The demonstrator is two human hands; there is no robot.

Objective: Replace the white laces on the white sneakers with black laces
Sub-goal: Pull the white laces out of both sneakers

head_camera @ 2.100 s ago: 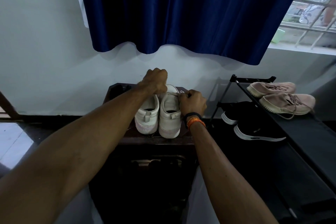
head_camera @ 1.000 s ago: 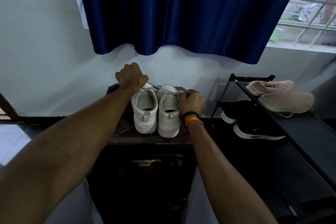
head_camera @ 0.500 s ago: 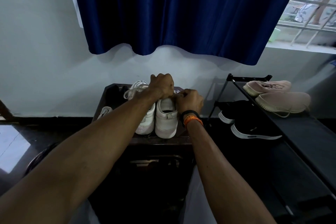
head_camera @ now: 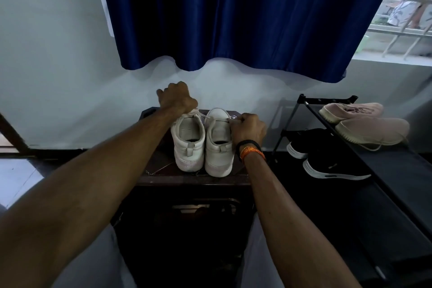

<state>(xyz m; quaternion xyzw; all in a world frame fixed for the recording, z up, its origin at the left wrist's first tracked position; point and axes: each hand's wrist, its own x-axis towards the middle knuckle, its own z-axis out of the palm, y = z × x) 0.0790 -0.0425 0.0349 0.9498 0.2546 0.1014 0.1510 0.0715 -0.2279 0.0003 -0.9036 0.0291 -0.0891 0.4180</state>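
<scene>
Two white sneakers (head_camera: 203,140) stood heels toward us on the dark cabinet (head_camera: 191,180), so the lacing faced away. Our left hand (head_camera: 178,98) gripped the white lace (head_camera: 205,116), drawing it taut out of the right-hand shoe, while our right hand (head_camera: 247,127) clutched that shoe's side to steady it. We saw no black laces.
</scene>
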